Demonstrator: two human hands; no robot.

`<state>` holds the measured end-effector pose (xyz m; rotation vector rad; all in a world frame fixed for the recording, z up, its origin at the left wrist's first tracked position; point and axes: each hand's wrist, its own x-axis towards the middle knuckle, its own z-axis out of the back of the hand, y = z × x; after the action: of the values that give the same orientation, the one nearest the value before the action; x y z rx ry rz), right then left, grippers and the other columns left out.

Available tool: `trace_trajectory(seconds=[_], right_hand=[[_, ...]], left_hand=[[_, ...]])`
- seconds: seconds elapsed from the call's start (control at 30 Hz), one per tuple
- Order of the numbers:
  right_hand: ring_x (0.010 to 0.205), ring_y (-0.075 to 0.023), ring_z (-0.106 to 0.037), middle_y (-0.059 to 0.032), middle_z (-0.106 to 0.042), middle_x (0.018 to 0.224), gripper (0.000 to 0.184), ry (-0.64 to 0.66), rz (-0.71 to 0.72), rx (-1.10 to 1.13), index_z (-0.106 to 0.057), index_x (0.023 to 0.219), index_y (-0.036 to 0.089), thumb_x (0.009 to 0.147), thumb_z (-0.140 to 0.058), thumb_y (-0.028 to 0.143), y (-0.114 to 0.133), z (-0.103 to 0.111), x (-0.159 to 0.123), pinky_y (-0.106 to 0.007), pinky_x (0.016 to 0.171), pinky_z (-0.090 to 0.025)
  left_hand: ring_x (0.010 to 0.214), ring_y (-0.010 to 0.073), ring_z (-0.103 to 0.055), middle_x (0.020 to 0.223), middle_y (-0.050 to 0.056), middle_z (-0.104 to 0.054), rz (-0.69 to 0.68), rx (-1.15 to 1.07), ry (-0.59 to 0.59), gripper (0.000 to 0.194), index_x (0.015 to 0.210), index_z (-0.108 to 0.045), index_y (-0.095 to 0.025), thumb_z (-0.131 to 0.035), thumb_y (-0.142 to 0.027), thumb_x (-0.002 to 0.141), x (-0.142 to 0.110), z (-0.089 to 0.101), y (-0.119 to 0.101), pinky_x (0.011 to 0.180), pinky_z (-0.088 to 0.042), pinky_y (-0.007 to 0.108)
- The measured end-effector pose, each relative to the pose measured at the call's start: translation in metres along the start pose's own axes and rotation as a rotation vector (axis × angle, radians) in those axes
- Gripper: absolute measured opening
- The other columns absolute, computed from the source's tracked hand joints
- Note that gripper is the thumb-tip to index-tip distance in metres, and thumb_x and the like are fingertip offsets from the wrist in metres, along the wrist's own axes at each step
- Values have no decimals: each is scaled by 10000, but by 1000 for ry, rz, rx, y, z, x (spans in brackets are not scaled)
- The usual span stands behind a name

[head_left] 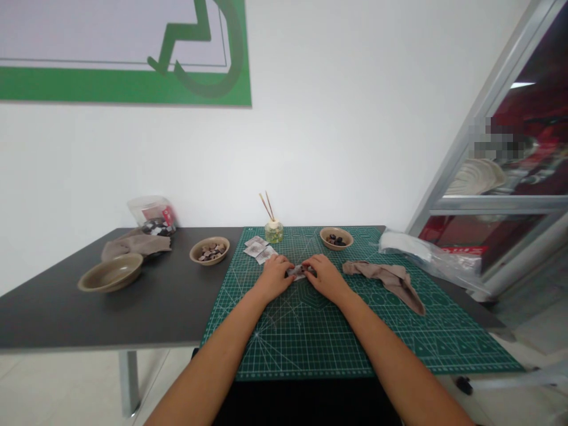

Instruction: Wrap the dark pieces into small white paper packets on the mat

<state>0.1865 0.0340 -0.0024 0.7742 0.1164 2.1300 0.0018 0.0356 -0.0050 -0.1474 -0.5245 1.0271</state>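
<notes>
My left hand [276, 278] and my right hand [326, 278] meet over the middle of the green cutting mat [302, 349]. Between them lies a small greyish-white printed paper wrapper [296, 272], its two ends pinched by my closed fingers. Something dark shows at the wrapper near my right fingertips, too small to name. Just beyond my left hand are several similar flat paper squares [256, 244]. A small tan bowl [336, 246] with dark, roundish pieces stands past my right hand. To the right of that hand a crumpled brown cloth [390, 276] lies on the mat.
Left on the dark table [177, 319] are a bowl [209, 261] of small wrapped pieces, a larger bowl [110, 275], another brown cloth [133, 244] and a clear plastic container [153, 213]. A reed diffuser [274, 232] stands near the wall; a plastic bag [435, 257] lies at right.
</notes>
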Motion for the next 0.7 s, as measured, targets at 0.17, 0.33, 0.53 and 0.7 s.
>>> trace_trajectory(seconds=[0.17, 0.33, 0.53, 0.7], right_hand=[[884, -211, -492, -76, -590, 886, 128, -29, 25, -18, -605, 917, 163, 809, -536, 157, 1, 1, -1, -365, 813, -417], [884, -217, -478, -72, -574, 874, 111, -26, 28, -49, -623, 894, 167, 808, -553, 175, -2, -2, 0, -358, 790, -418], [878, -217, -465, -72, -556, 860, 101, -21, -4, -79, -632, 859, 172, 802, -549, 163, -4, -4, 0, -361, 791, -411], [865, -213, -469, -65, -544, 839, 71, -52, -21, -37, -631, 803, 174, 794, -565, 200, -7, -2, -3, -373, 790, -404]], left_hand=[[965, 230, -467, 962, 59, -593, 9, 6, 7, 173, 920, -653, -162, -605, -191, 757, -1, 1, 1, 881, -375, 375], [1019, 226, -466, 1037, 59, -594, 0, -45, -8, 260, 1029, -600, -159, -562, -156, 771, -3, 1, -2, 922, -357, 377], [1059, 217, -480, 1072, 48, -619, 25, -144, 12, 515, 1263, -431, -167, -535, -108, 763, -2, 1, -7, 967, -324, 382], [1058, 220, -496, 1073, 53, -626, 45, -139, 26, 477, 1215, -478, -172, -531, -92, 748, -3, 3, -8, 956, -331, 381]])
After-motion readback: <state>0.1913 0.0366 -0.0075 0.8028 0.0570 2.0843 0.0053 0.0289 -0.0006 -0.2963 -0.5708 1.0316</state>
